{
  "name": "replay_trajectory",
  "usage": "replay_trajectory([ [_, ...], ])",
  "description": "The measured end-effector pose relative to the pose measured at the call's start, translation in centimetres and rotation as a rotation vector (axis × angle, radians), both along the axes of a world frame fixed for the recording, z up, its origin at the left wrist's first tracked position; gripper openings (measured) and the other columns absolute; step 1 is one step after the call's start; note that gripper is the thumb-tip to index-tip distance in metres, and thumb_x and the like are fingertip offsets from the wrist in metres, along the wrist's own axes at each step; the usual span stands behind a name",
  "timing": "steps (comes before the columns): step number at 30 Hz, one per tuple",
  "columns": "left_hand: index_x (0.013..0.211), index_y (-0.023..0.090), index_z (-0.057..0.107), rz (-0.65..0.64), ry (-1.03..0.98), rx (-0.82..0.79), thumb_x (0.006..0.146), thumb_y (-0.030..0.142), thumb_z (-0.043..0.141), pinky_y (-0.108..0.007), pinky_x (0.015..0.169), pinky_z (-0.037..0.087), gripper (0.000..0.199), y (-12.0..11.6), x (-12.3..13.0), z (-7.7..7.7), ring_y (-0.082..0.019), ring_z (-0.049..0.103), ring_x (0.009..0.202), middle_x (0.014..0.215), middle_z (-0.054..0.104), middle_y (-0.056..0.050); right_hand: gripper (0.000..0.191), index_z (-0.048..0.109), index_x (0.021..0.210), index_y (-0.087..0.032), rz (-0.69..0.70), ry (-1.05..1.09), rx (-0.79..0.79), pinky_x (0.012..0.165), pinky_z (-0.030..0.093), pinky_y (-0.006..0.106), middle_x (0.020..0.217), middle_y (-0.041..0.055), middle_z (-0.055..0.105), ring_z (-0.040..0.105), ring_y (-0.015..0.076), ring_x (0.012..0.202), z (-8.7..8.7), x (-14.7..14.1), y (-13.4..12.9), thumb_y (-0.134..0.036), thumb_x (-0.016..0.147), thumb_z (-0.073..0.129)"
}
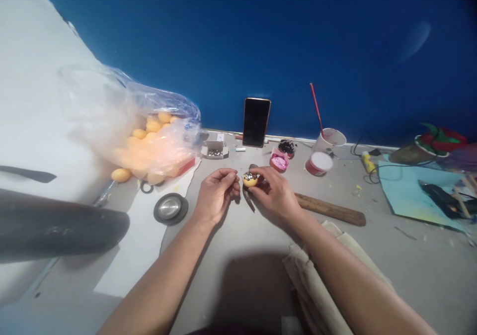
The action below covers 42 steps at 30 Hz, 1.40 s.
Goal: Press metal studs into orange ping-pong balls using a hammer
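Between the fingertips of my right hand point(275, 191) is a small yellow ball point(250, 181), its upper side covered with shiny silver pieces. My left hand point(219, 196) is just left of the ball, not touching it, thumb and fingers pinched together; anything between them is too small to make out. Behind the ball and my right hand lies a hammer point(330, 209) with a wooden handle, its metal head partly hidden. Farther back, a small open box point(215, 148) holds several little silver pieces. A clear plastic bag point(175, 104) at the left is full of similar yellow balls.
A phone point(256, 122) leans against the blue wall. Pink and black pots, a lidded tub point(319, 164) and a cup point(333, 140) with a red stick stand behind my right hand. A round metal-centred disc point(170, 209), a cloth point(316, 280) and a dark cylinder point(63, 225) lie nearer.
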<state>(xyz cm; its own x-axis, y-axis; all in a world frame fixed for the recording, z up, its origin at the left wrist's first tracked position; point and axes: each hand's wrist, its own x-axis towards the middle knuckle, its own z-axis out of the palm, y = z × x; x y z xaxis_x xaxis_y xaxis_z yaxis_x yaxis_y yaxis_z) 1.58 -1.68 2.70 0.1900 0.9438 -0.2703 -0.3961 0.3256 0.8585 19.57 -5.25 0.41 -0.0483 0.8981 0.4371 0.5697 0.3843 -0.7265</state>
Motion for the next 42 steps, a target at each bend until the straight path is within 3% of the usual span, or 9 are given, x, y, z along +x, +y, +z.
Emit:
replay_trajectory([
  [6,0.089,0.013,0.070,-0.060,-0.033,-0.008,0.067,0.026,0.092,-0.019,0.055,0.053,0.034,-0.2,-0.1,-0.1,-0.009,0.062,0.056,0.065,0.068,0.000,0.029,0.066,0.118,-0.023,0.015,-0.078,0.033,0.093,0.055,0.040,0.112,0.0086,0.074,0.069,0.0260,0.101,-0.1,-0.2,-0.1,-0.019,0.090,0.067],
  [10,0.085,0.014,0.068,-0.082,-0.039,0.005,0.067,0.029,0.091,-0.020,0.048,0.049,0.032,-0.3,0.0,-0.2,-0.009,0.058,0.051,0.064,0.066,0.001,0.030,0.066,0.118,-0.023,0.008,-0.076,0.051,0.093,0.055,0.041,0.115,0.0093,0.073,0.068,0.0266,0.103,-0.2,-0.2,0.1,-0.018,0.089,0.067],
  [17,0.086,0.013,0.069,-0.060,0.004,0.087,0.067,0.022,0.089,-0.021,0.058,0.053,0.029,-0.5,0.2,0.0,-0.010,0.061,0.058,0.065,0.067,0.000,0.030,0.066,0.118,-0.023,0.009,-0.070,0.070,0.092,0.054,0.040,0.117,0.0095,0.073,0.067,0.0265,0.105,-0.5,0.0,0.4,-0.017,0.088,0.066],
  [21,0.083,0.014,0.070,-0.012,0.129,0.179,0.066,0.026,0.088,-0.021,0.055,0.049,0.027,-0.8,0.4,-0.1,-0.011,0.060,0.057,0.067,0.068,-0.001,0.030,0.066,0.118,-0.022,-0.012,-0.073,0.062,0.091,0.054,0.039,0.116,0.0100,0.073,0.068,0.0262,0.104,-0.6,-0.1,0.3,-0.018,0.088,0.065],
  [28,0.077,0.017,0.075,0.003,0.291,0.365,0.069,0.030,0.088,-0.029,0.087,0.055,0.020,-1.2,0.5,-0.6,-0.021,0.070,0.103,0.124,0.070,-0.008,0.029,0.068,0.115,-0.021,-0.015,-0.094,0.042,0.083,0.054,0.038,0.111,0.0092,0.074,0.069,0.0253,0.094,0.0,-0.5,-0.1,-0.019,0.086,0.069],
  [32,0.076,0.017,0.076,-0.050,0.246,0.352,0.068,0.030,0.089,-0.034,0.088,0.057,0.020,-1.3,0.8,-0.7,-0.022,0.072,0.094,0.114,0.075,-0.008,0.031,0.068,0.119,-0.023,0.028,-0.090,0.119,0.088,0.054,0.038,0.112,0.0082,0.074,0.068,0.0253,0.098,0.4,-0.7,-0.3,-0.016,0.089,0.066],
  [35,0.076,0.017,0.077,0.002,0.210,0.367,0.066,0.029,0.091,-0.034,0.087,0.057,0.021,-1.1,0.8,-0.8,-0.020,0.073,0.090,0.107,0.077,-0.007,0.032,0.068,0.121,-0.023,0.039,-0.062,0.186,0.092,0.054,0.039,0.117,0.0097,0.072,0.066,0.0269,0.108,0.4,-0.9,-0.3,-0.016,0.090,0.067],
  [38,0.076,0.017,0.077,0.063,0.176,0.325,0.062,0.030,0.094,-0.033,0.081,0.058,0.026,-0.8,0.7,-1.0,-0.018,0.072,0.082,0.108,0.076,-0.007,0.019,0.070,0.110,-0.022,0.011,-0.002,0.226,0.090,0.053,0.038,0.111,0.0095,0.073,0.066,0.0255,0.103,0.5,-1.2,-0.3,-0.018,0.092,0.066],
  [42,0.075,0.016,0.077,0.007,0.082,0.223,0.057,0.032,0.097,-0.036,0.081,0.060,0.032,-0.7,0.6,-1.1,-0.018,0.072,0.081,0.108,0.076,-0.007,0.013,0.072,0.089,-0.022,-0.009,0.110,0.160,0.080,0.052,0.032,0.088,0.0043,0.073,0.067,0.0204,0.085,1.1,-1.8,-0.6,-0.016,0.092,0.062],
])
